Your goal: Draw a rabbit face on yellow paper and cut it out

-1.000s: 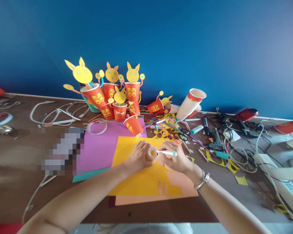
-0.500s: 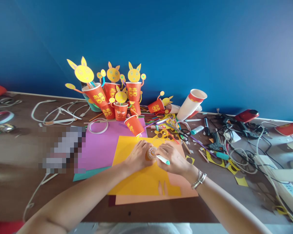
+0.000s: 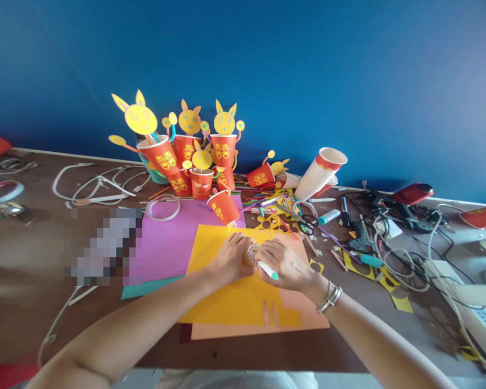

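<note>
My right hand [image 3: 278,259] grips a white marker [image 3: 267,269] with a mint-green end, slanted against a small round roll [image 3: 251,254]. The roll looks like a roll of clear tape with a whitish core. My left hand [image 3: 234,254] wraps round the roll's left side and presses it on the yellow paper [image 3: 227,302]. A faint circle outline shows on the yellow paper just beyond my hands. Two narrow ear-shaped cutouts lie near its front edge. Beneath it are peach paper [image 3: 303,313] and purple paper [image 3: 162,248]. The marker's tip is hidden by my fingers.
Red paper cups with yellow rabbit figures [image 3: 202,159] stand at the back. White stacked cups [image 3: 319,173] lean right of them. Scissors [image 3: 308,221], yellow scraps [image 3: 360,266], a glue gun [image 3: 360,237] and a power strip [image 3: 465,292] clutter the right. A white ring [image 3: 164,218] lies on the purple paper.
The marker has tilted slightly, its green end moving a little left and nearer to me. My right hand has shifted slightly left. My left hand stays on the roll.
</note>
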Action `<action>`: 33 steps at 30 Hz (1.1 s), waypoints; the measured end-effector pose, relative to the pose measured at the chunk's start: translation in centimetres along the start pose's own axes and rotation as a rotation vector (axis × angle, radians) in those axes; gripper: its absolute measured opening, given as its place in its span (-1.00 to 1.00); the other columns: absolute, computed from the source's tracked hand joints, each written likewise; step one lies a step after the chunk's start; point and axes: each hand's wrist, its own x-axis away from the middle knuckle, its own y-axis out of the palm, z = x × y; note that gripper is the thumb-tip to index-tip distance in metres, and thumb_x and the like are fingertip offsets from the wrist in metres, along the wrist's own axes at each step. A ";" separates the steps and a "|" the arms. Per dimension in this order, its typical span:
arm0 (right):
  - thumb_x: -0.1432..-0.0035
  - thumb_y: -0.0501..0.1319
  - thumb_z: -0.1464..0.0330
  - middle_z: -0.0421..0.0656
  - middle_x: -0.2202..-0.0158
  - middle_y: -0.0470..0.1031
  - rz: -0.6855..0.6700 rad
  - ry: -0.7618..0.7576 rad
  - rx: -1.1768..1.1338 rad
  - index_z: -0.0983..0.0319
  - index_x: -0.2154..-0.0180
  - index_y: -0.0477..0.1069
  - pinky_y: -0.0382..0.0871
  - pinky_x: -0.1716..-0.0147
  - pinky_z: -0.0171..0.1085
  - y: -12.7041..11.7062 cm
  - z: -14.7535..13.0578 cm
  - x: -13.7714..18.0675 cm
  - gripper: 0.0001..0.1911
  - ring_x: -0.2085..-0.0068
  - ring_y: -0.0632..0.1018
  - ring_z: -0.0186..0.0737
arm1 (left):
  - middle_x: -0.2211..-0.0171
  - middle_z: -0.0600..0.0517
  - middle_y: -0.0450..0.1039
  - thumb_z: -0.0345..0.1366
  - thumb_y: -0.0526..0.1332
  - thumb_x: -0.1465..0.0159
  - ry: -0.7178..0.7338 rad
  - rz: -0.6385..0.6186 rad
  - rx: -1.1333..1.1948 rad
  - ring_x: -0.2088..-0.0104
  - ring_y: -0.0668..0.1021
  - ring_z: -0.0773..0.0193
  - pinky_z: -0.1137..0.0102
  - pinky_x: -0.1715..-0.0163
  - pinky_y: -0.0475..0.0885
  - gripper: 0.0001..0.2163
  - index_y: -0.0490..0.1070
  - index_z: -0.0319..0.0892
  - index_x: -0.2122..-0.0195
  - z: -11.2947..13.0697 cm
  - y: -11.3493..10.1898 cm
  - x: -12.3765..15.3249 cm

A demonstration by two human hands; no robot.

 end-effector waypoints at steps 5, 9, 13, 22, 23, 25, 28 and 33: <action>-0.11 0.08 0.47 -0.14 0.42 0.37 -0.037 -0.011 0.065 0.22 0.37 0.28 0.13 0.37 -0.23 0.1 0.3 0.0 -0.95 0.37 0.31 -0.20 | 0.27 0.00 0.36 -0.41 0.25 0.06 -0.001 0.005 0.003 0.22 0.41 0.12 0.22 0.18 0.39 -0.65 0.30 -0.11 0.21 0.2 -0.2 -0.1; -0.10 0.08 0.48 -0.14 0.41 0.38 -0.076 -0.025 0.117 0.23 0.36 0.29 0.10 0.36 -0.22 0.1 0.3 -0.4 -0.94 0.37 0.31 -0.20 | 0.29 0.00 0.35 -0.41 0.25 0.06 0.013 0.010 -0.010 0.24 0.42 0.13 0.23 0.19 0.39 -0.66 0.31 -0.10 0.21 0.4 -0.4 -0.2; -0.09 0.10 0.44 -0.11 0.40 0.40 -0.130 -0.009 0.187 0.24 0.35 0.30 0.09 0.36 -0.20 -0.3 -0.1 -1.0 -0.96 0.37 0.33 -0.17 | 0.28 -0.01 0.35 -0.40 0.26 0.04 0.024 0.001 -0.018 0.23 0.42 0.13 0.24 0.19 0.39 -0.65 0.29 -0.11 0.19 0.4 -0.5 -0.1; -0.10 0.12 0.38 -0.08 0.45 0.46 -0.310 0.212 0.179 0.26 0.38 0.35 0.15 0.35 -0.23 -1.7 -1.4 -4.1 -0.91 0.39 0.44 -0.18 | 0.32 0.03 0.33 -0.39 0.25 0.06 0.055 0.000 -0.023 0.25 0.41 0.12 0.23 0.20 0.38 -0.73 0.28 -0.10 0.30 -0.1 -0.3 -0.1; -0.10 0.12 0.37 -0.09 0.47 0.46 -0.335 0.253 0.172 0.26 0.40 0.36 0.14 0.38 -0.24 -1.7 -1.4 -4.5 -0.90 0.41 0.44 -0.19 | 0.33 0.03 0.32 -0.40 0.24 0.07 0.054 -0.005 -0.022 0.25 0.41 0.12 0.23 0.19 0.38 -0.72 0.27 -0.09 0.31 -0.1 -0.3 -0.1; -0.07 0.13 0.36 -0.09 0.50 0.47 -0.378 0.324 0.157 0.27 0.41 0.39 0.12 0.43 -0.26 -1.9 -1.3 -5.1 -0.88 0.45 0.45 -0.20 | 0.32 0.03 0.32 -0.40 0.24 0.07 0.052 0.001 -0.022 0.24 0.41 0.12 0.24 0.19 0.39 -0.73 0.28 -0.09 0.31 -0.1 -0.3 0.0; 0.01 0.13 0.40 -0.08 0.51 0.50 -0.420 0.428 0.123 0.27 0.42 0.43 0.10 0.48 -0.28 -2.3 -1.2 -6.0 -0.88 0.48 0.46 -0.20 | 0.30 0.01 0.31 -0.37 0.26 0.02 0.054 0.038 -0.045 0.22 0.41 0.12 0.24 0.19 0.39 -0.77 0.29 -0.10 0.33 -0.1 -0.2 0.1; 0.02 0.12 0.39 -0.10 0.58 0.47 -0.457 0.539 0.034 0.24 0.56 0.41 0.05 0.55 -0.30 -2.6 -0.5 -6.1 -0.84 0.56 0.40 -0.27 | 0.24 -0.03 0.36 -0.27 0.31 0.02 -0.034 0.025 -0.134 0.17 0.42 0.06 0.20 0.18 0.33 -0.68 0.32 -0.10 0.22 0.3 -0.4 0.0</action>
